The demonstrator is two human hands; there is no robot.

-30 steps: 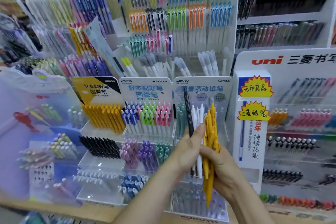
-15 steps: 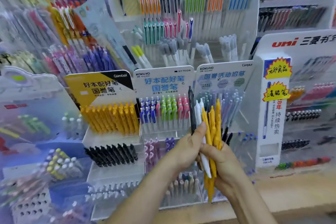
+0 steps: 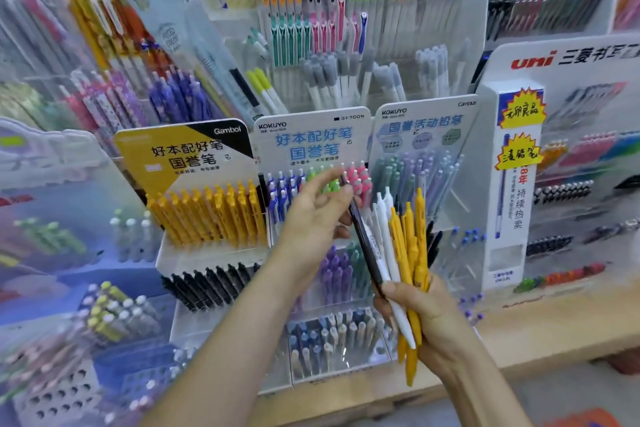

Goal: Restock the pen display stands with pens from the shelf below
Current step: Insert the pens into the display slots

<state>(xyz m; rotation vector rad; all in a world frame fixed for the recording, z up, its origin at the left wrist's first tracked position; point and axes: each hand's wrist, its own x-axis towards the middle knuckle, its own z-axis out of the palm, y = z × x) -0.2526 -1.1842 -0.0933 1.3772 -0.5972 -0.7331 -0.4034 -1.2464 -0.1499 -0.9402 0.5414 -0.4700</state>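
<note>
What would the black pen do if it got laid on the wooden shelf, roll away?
It would probably roll a bit, since the black pen looks slim and round. It seems stiff: it runs straight though the left hand pinches it only near its top. It is likely light too, since the right hand holds a whole bunch of pens.

Two hands are in view, the left hand (image 3: 311, 215) and the right hand (image 3: 429, 308). They hold one black pen (image 3: 362, 239), two white pens (image 3: 388, 253) and at least three yellow pens (image 3: 412, 253). Two dark pens (image 3: 433, 243) show behind. Three carded display stands (image 3: 311, 139) stand abreast. Two starburst labels (image 3: 521, 109) mark the white column.
</note>
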